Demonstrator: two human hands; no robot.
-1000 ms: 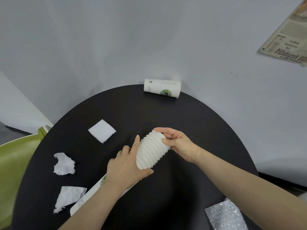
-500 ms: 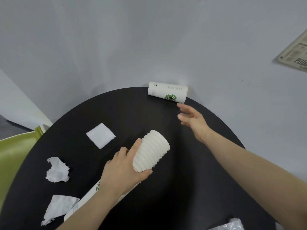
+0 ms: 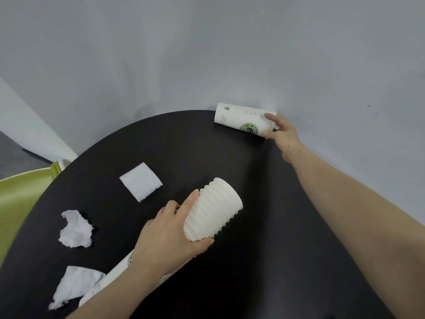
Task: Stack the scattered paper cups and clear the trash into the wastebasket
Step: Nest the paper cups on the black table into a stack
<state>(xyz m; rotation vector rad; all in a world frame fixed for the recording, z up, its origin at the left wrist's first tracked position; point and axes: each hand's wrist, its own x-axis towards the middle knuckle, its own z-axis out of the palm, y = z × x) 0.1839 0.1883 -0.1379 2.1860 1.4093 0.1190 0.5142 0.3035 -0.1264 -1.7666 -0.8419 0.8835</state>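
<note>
The round black counter (image 3: 264,261) fills the lower part of your view, with a pale grey wall behind it and a green chair (image 3: 20,203) tucked against its left edge.

Your right arm stretches across the counter to its far rim. There your right hand (image 3: 284,137) grasps the logo cup (image 3: 243,119), a white paper cup with a green round emblem. It lies on its side right at the counter's far edge, against the wall. Your thumb sits under the cup's right end and your fingertips curl over its top.

Your left hand (image 3: 170,236) is wrapped around the ribbed cup stack (image 3: 213,209), a nested white stack with ridged rims. You hold it tilted, with its upper end pointing up and to the right, above the middle of the counter. Your thumb presses along its lower side and your fingers lie along the upper side.

Under your left forearm lies a second logo cup (image 3: 115,272) on its side. Only part of it shows, with a slice of green emblem near your wrist.

To the left of the stack a folded white napkin (image 3: 140,181) lies flat. Nearer the left edge sits a crumpled tissue (image 3: 76,230). Below that a second crumpled tissue (image 3: 73,286) touches the half-hidden cup.
</note>
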